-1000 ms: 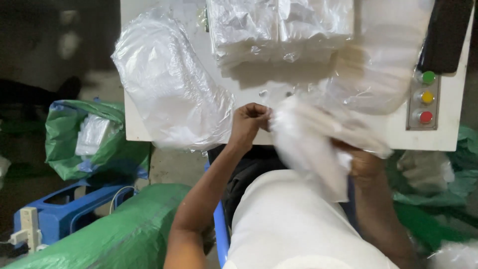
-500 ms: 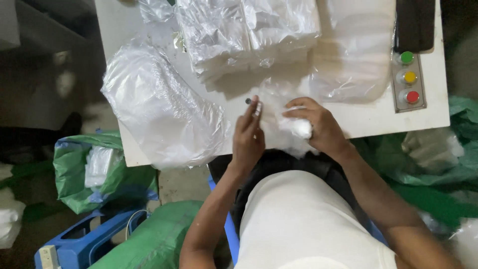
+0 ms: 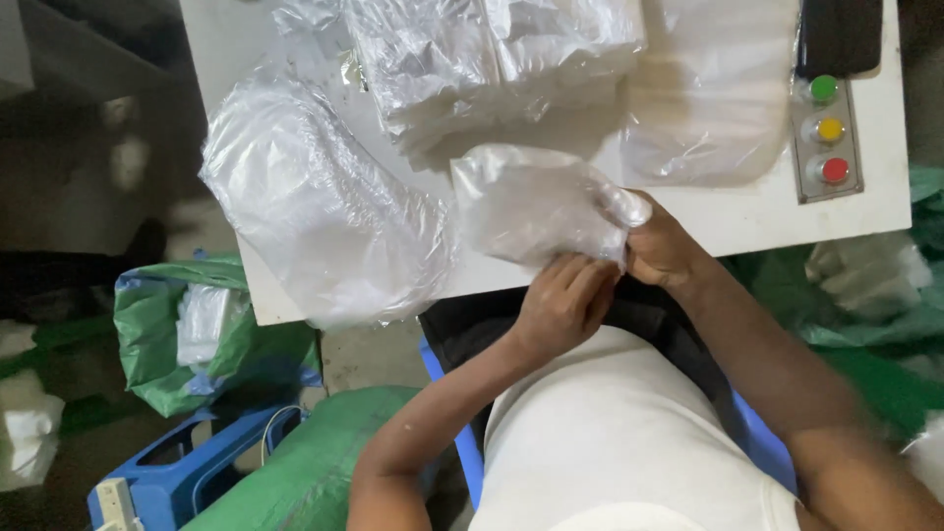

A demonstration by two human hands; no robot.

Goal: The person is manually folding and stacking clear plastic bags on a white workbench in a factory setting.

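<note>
Left hand (image 3: 562, 300) and right hand (image 3: 661, 251) both pinch near edge of clear plastic bag (image 3: 536, 202), fingers closed on film. Bag lies at front edge of white table (image 3: 747, 211), spread flat for handling. Stacked bags (image 3: 492, 59) behind; button panel (image 3: 828, 128) right.

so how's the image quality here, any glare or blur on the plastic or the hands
Head view: the white table and the clear plastic bag are bright, with glare on the stacked bags; the floor at left sits in deep shadow; the left hand and right hand are fairly sharp, while the right forearm at the lower edge is soft and blurred.
</note>
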